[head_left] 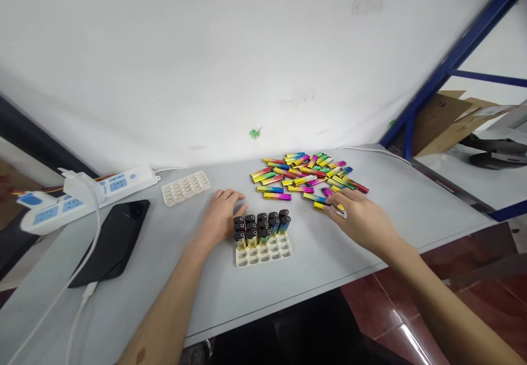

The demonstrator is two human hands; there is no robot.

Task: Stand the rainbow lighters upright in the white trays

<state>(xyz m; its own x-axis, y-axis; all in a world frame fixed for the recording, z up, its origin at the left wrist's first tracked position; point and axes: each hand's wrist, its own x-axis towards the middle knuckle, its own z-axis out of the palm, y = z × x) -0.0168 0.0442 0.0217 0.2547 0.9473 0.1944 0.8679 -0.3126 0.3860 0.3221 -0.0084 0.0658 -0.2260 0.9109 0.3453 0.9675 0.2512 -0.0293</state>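
My left hand (222,213) rests at the left side of a white slotted tray (264,256), fingers apart, thumb near the rear corner. Several black-topped lighters (252,237) stand upright in the tray's rear rows; its front slots hold nothing. To the right, my right hand (354,214) reaches down at the front edge of a pile of shiny multicoloured tubes (313,172). Its fingers are bent around the end of a tube there, and the fingertips are partly hidden, so the grip is unclear.
Another white slotted tray (186,188) lies back left. Beside it are a white power strip (119,183) and a black phone (117,239) with a white cable. A white wall rises behind the grey table (325,266). Blue shelf posts (432,88) and cardboard (442,118) are at right.
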